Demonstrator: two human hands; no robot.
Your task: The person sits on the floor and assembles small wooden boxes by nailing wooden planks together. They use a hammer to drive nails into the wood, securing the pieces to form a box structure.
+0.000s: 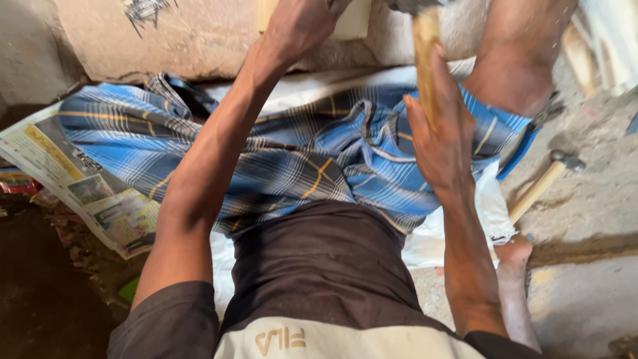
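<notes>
Seated on the floor in a blue checked cloth (312,159), with a newspaper (86,179) spread at far left, I stretch my left arm straight out, my left hand (299,23) pressed over a pale wooden block (355,23) at the top of the view; whether its fingers curl around the block cannot be told. My right hand (442,139) is raised with the forearm upright, fingers wrapped tight around the wooden handle (425,46) of a tool whose head is cut off by the frame. A second hammer (541,183) lies on the gritty concrete floor (585,292) to the right, near my bare foot (515,256).
</notes>
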